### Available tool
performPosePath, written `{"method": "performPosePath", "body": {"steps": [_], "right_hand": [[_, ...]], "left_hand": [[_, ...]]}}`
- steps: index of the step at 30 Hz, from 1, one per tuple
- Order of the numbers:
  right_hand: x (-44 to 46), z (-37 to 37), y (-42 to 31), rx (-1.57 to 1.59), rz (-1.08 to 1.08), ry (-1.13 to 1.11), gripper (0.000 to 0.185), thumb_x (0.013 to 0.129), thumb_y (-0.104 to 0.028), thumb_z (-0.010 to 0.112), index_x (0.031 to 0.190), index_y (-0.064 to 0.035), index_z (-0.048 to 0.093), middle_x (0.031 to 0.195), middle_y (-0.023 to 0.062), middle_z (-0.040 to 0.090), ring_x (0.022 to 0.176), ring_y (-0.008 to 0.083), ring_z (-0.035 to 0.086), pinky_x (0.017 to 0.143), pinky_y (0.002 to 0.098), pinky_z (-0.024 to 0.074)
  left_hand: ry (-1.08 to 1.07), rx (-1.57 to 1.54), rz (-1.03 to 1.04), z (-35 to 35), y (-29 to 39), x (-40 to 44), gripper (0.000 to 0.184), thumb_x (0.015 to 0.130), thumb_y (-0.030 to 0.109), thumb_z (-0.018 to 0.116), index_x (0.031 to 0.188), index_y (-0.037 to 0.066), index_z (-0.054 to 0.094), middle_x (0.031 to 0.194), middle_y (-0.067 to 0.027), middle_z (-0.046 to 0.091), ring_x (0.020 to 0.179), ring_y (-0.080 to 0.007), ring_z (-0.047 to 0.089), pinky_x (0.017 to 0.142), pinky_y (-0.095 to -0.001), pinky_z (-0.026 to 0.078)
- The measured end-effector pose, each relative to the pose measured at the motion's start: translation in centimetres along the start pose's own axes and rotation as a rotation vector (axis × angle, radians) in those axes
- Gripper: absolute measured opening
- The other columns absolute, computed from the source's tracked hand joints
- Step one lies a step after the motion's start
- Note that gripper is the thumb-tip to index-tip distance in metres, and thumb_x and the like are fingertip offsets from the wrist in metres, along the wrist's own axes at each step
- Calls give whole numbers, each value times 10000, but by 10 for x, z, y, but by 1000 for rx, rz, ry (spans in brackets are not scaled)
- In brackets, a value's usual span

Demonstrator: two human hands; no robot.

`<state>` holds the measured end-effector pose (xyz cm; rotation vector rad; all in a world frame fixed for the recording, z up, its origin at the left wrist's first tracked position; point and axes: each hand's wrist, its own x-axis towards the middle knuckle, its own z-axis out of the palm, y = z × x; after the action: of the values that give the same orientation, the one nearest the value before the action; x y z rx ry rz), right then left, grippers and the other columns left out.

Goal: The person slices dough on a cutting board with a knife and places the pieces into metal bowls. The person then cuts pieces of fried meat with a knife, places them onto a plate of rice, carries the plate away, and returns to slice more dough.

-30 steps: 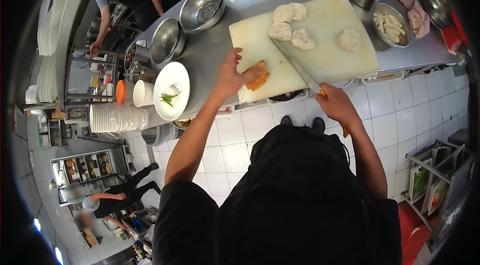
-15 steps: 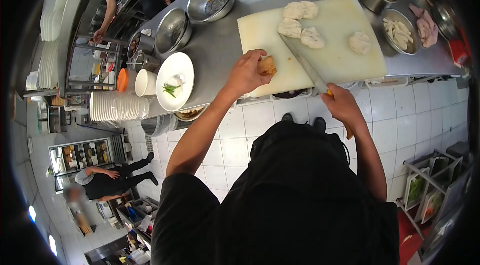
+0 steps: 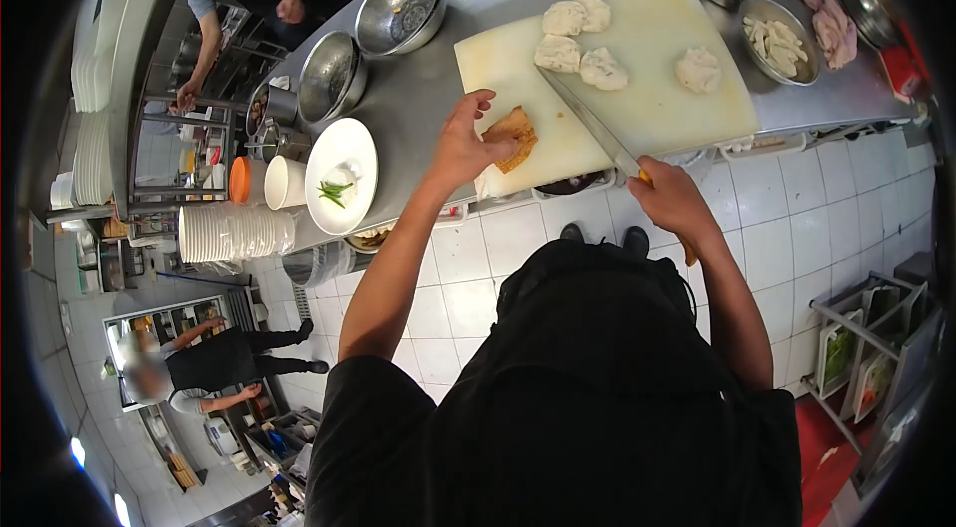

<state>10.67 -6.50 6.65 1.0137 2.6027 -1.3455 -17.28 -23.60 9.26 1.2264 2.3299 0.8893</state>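
The spread left hand (image 3: 464, 150) seemingly positions a flat golden-brown food slab (image 3: 517, 156), calling next for the long steel knife (image 3: 586, 121) gripped by the right hand (image 3: 672, 199).

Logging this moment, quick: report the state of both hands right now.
Left hand: open, fingers spread, thumb over the browned food piece on the cutting board.
Right hand: closed, holding the kitchen knife.

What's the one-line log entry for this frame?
left hand: thumb over browned piece, fingers spread | right hand: gripping knife, blade over cutting board | pale pieces: on cutting board
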Motion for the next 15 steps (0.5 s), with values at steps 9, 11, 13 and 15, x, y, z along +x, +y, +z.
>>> {"method": "performPosePath", "body": {"steps": [9,11,13,15], "right_hand": [[0,-2,-3,-2,27,-19,281,928,-249,612,978,27,594,887,282,673,910,486,638,794,543,477],[-1,-1,-3,5,19,-2,282,929,-249,613,980,28,596,881,282,672,905,486,639,791,542,479],[0,-2,-5,7,12,1,284,929,-250,614,979,29,596,878,281,672,903,486,640,790,540,480],[-1,-3,-5,5,19,-8,285,928,-250,614,978,30,596,877,280,673,906,485,641,791,538,481]], "left_hand": [[-79,43,13,19,-7,-18,747,723,88,841,1377,52,482,1335,-148,556,1253,-300,557,1068,-385,461],[-83,50,52,19,-10,-19,751,732,95,838,1387,51,474,1333,-152,556,1249,-299,558,1065,-384,463],[-67,44,62,16,-7,-20,743,739,100,834,1388,49,476,1322,-153,561,1236,-296,562,1060,-384,465],[-41,16,44,15,0,-22,723,746,105,830,1380,46,489,1303,-153,570,1214,-294,570,1053,-384,467]]}}
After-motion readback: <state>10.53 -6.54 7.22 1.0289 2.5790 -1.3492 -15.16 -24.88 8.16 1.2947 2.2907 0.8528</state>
